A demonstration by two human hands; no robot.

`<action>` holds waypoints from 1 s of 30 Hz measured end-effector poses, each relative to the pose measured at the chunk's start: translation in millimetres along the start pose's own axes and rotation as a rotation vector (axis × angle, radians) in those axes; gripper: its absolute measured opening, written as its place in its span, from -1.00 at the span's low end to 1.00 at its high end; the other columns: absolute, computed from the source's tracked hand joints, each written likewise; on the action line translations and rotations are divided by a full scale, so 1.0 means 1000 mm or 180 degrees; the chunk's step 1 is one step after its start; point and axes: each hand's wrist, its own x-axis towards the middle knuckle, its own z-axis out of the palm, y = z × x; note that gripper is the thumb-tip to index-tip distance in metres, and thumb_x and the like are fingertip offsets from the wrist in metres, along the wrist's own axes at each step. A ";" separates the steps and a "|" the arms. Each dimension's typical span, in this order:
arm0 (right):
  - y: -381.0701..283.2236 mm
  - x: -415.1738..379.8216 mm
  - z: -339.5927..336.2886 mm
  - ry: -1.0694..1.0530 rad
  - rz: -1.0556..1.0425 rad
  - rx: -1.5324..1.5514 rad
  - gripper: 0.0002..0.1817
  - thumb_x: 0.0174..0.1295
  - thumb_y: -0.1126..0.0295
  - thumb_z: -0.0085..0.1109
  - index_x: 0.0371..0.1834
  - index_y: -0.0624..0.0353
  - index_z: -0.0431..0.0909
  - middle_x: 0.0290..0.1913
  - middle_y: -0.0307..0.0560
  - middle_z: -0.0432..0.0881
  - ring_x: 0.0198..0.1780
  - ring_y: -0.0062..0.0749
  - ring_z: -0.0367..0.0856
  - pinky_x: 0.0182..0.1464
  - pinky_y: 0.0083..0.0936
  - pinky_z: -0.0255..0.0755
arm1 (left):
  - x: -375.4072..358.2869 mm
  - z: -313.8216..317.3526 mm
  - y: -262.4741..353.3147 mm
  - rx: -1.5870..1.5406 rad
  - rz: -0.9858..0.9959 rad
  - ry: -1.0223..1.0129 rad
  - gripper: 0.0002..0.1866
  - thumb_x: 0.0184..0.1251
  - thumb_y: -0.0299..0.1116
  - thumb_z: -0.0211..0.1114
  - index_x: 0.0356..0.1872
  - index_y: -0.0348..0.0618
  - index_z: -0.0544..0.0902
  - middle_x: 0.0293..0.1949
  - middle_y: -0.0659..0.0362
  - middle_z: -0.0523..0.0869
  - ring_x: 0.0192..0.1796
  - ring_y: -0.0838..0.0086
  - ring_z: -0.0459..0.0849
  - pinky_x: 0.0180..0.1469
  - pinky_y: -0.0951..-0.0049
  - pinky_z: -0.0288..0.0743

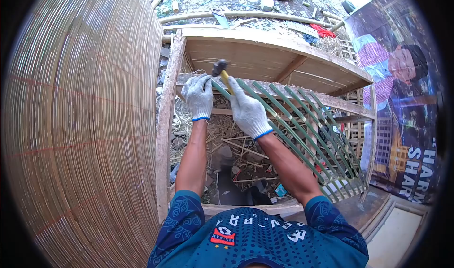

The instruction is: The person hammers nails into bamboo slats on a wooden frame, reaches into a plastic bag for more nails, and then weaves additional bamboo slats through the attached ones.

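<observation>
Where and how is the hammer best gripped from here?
I'd take the yellow handle, coming from the near right side, much as the gloved right hand holds it. It is slim enough to wrap and slants up and away to the left, with the bulky dark head at its far end. That approach should also avoid the gloved left hand just left of it.

My R hand (248,111), gloved, grips the hammer (224,79) at upper ctr of frame. L hand (197,96), gloved, is at the wooden frame (265,91), w/ green slats (302,119) ctr-right, bamboo screen (85,126) far left.
</observation>
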 end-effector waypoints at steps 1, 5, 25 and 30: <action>-0.001 -0.008 -0.004 0.0090 0.0071 0.0160 -0.31 0.48 0.37 0.15 0.67 0.00 0.23 -0.42 0.27 0.71 -0.47 0.14 0.73 -0.44 0.02 0.59 | -0.003 0.000 -0.003 -0.0069 0.0015 0.0013 -0.82 0.40 -0.37 0.40 -0.09 -0.16 0.85 -0.01 0.13 0.86 0.16 0.21 0.75 0.34 0.22 0.49; -0.003 -0.043 -0.025 0.0210 0.0588 0.0739 -0.32 0.52 0.38 0.10 0.69 0.04 0.18 -0.31 0.37 0.74 -0.38 0.20 0.78 -0.35 0.04 0.64 | -0.020 -0.010 0.014 -0.1129 -0.0915 0.0470 -0.83 0.49 -0.44 0.33 -0.03 -0.22 0.82 0.03 0.05 0.85 0.15 0.20 0.76 0.30 0.16 0.55; 0.007 -0.065 -0.039 0.0235 0.0403 0.0588 -0.33 0.50 0.41 0.15 0.67 0.04 0.26 -0.25 0.33 0.76 -0.32 0.12 0.81 -0.28 -0.07 0.64 | -0.071 0.043 0.023 -0.3360 -0.3944 -0.0026 -0.49 0.69 0.10 0.07 0.13 -0.22 0.61 -0.24 0.31 0.58 -0.25 0.53 0.51 -0.17 0.44 0.41; -0.009 -0.025 -0.023 0.0054 0.0298 0.0624 -0.37 0.49 0.43 0.17 0.63 0.09 0.32 -0.06 0.39 0.75 -0.21 0.18 0.82 -0.19 -0.09 0.66 | -0.055 0.057 0.022 -0.3006 -0.3298 -0.0694 -0.41 0.69 0.11 0.12 0.13 -0.36 0.64 -0.15 0.18 0.67 -0.17 0.48 0.53 -0.04 0.32 0.47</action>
